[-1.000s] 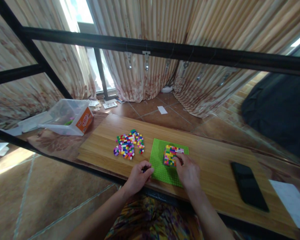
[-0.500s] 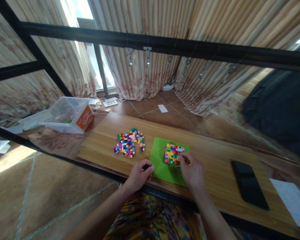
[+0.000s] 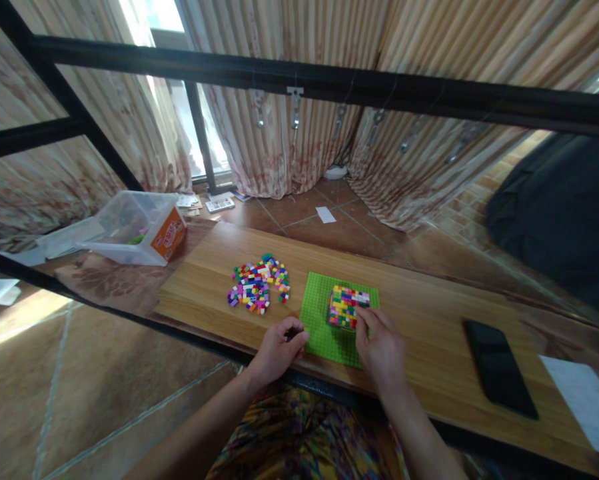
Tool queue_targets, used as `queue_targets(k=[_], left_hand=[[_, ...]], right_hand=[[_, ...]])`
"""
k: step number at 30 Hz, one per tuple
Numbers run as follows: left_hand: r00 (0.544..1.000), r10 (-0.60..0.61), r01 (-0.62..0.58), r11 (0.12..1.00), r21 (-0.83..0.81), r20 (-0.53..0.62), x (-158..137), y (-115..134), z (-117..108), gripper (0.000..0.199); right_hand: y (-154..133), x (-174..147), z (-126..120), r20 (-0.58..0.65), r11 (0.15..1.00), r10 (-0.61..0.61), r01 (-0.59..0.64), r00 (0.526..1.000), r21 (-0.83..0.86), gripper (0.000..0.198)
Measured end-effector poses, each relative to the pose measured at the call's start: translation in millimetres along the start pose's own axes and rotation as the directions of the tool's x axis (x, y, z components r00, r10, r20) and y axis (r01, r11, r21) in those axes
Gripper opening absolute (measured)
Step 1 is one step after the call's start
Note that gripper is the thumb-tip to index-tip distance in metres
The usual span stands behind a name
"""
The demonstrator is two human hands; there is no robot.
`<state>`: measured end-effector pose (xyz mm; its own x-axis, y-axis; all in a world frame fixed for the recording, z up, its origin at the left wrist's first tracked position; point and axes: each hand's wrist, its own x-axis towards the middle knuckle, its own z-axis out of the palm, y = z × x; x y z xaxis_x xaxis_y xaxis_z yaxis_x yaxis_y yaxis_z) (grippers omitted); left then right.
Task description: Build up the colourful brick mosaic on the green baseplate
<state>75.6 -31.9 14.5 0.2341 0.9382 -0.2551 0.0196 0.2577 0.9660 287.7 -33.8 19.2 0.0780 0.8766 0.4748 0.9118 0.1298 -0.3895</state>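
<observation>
A multicoloured block of toy building bricks [image 3: 343,307] stands on a green studded baseplate [image 3: 315,337]. At its right side is my right hand [image 3: 383,343], its fingers drawn together and the fingertips touching the bricks' right edge. Whatever lies between those fingertips is hidden. My left hand [image 3: 282,347] is curled closed by the baseplate's left edge, with a small dark bit just showing inside the fingers, too small to name. Left of the baseplate lies a loose pile of small coloured bricks [image 3: 259,283].
All this lies on a long wooden board [image 3: 419,333]. A black phone [image 3: 499,368] and a white paper [image 3: 582,397] lie to the right. A clear plastic bin [image 3: 124,250] with an orange label stands at left. A black metal bar [image 3: 329,83] crosses beyond the board.
My right hand has shifted slightly, its fingers now straighter and pressed against the block's right edge. My left hand stays in place. The view has tilted very slightly.
</observation>
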Motion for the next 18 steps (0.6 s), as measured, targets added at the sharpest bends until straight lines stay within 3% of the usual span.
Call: queue_targets(k=[18], left_hand=[[0.999, -0.024, 0.024, 1.0, 0.007, -0.023, -0.4, 0.3, 2.3, 0.019]], right_hand=[[3.6, -1.9, 7.1, 0.01, 0.988, -0.131, 0.131, 0.991, -0.079, 0.032]])
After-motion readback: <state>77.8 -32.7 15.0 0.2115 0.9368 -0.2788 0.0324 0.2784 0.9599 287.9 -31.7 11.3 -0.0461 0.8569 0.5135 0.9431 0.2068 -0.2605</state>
